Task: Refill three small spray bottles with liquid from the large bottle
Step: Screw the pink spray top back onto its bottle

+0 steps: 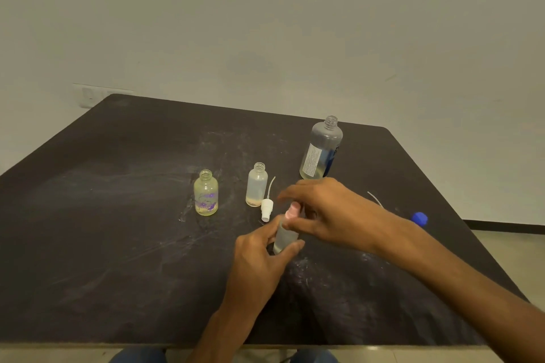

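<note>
My left hand (265,253) grips the body of a frosted small spray bottle (285,237) standing on the table. My right hand (324,212) pinches its pink spray top (292,211). Two other small bottles stand uncapped behind: a yellowish one with purple print (205,193) at the left and a frosted one (256,185) with a little liquid at its bottom. A white spray head (267,209) with its tube lies beside the frosted one. The large clear bottle (321,149) stands uncapped at the back right, partly filled.
The dark scuffed table (118,230) meets a pale wall at the back. A blue cap (419,218) lies near the right edge. A thin tube (375,199) lies beyond my right wrist. My knees show below the table's front edge.
</note>
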